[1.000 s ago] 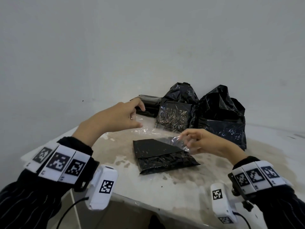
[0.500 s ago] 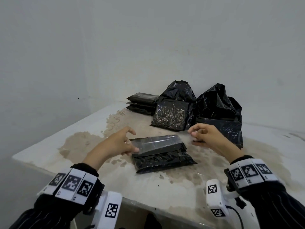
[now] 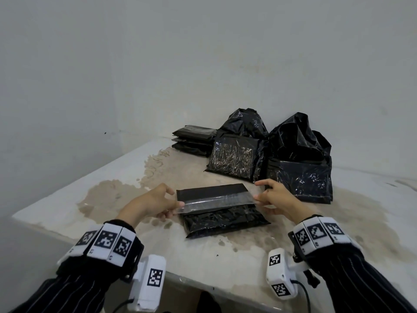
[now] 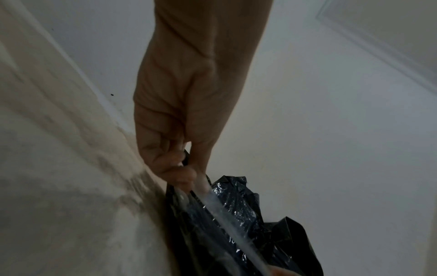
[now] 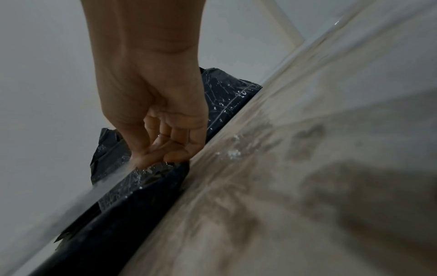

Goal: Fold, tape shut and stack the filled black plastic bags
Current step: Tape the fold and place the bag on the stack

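A folded black bag (image 3: 222, 219) lies flat in the middle of the stained table (image 3: 126, 199). A strip of clear tape (image 3: 217, 201) stretches across it along the edge of the folded flap. My left hand (image 3: 155, 203) pinches the tape's left end, and the left wrist view shows thumb and fingers of the left hand (image 4: 179, 168) pressed on the tape (image 4: 227, 212). My right hand (image 3: 274, 199) pinches the right end; in the right wrist view the right hand (image 5: 163, 149) holds the tape (image 5: 104, 184) just above the bag (image 5: 123, 211).
At the back a stack of flat taped bags (image 3: 194, 142) lies on the left. Beside it stand a filled bag with a clear front (image 3: 232, 158) and two large crumpled black bags (image 3: 300, 157). Walls close the corner behind; the table's front edge is near my wrists.
Both hands have brought the tape down and toward me, from loose above the flap to stretched straight across the flap's edge. The flap now lies flat on the bag.
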